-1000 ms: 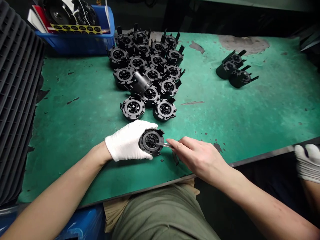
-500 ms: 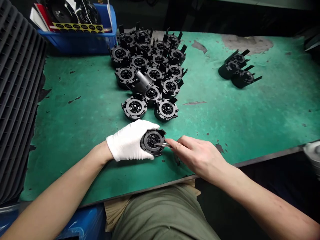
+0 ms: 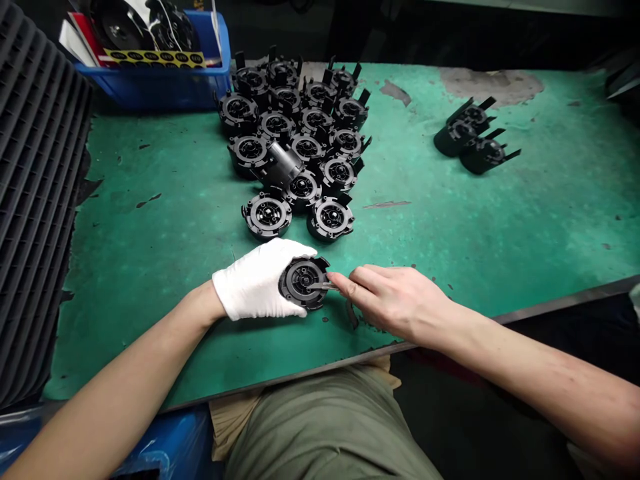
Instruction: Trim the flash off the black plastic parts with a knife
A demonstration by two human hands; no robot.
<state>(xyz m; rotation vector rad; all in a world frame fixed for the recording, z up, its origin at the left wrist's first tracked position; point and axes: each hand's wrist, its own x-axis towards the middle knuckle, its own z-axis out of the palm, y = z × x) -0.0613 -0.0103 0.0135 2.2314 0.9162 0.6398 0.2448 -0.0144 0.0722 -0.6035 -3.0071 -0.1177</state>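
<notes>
Head view: gloved left hand (image 3: 265,279) cups black part (image 3: 296,284)
Bare right hand (image 3: 393,300), angled inward, pinches metal tool (image 3: 323,286) above scuffed green tabletop (image 3: 430,230).

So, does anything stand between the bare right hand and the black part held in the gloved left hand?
Nothing visible does. The right hand is right beside the black part, and the slim metal tool it holds reaches over the part's face.

Left hand (image 3: 263,280): white glove (image 3: 257,283), fabric smooth, fit snug, plain short cuff (image 3: 223,295) ending at the wrist. Right hand (image 3: 395,303) bare. Left forearm (image 3: 125,377) and right forearm (image 3: 525,360) bare too. Near side, I note olive-green cloth (image 3: 325,427) over the lap, loose, creased in long folds.
</notes>
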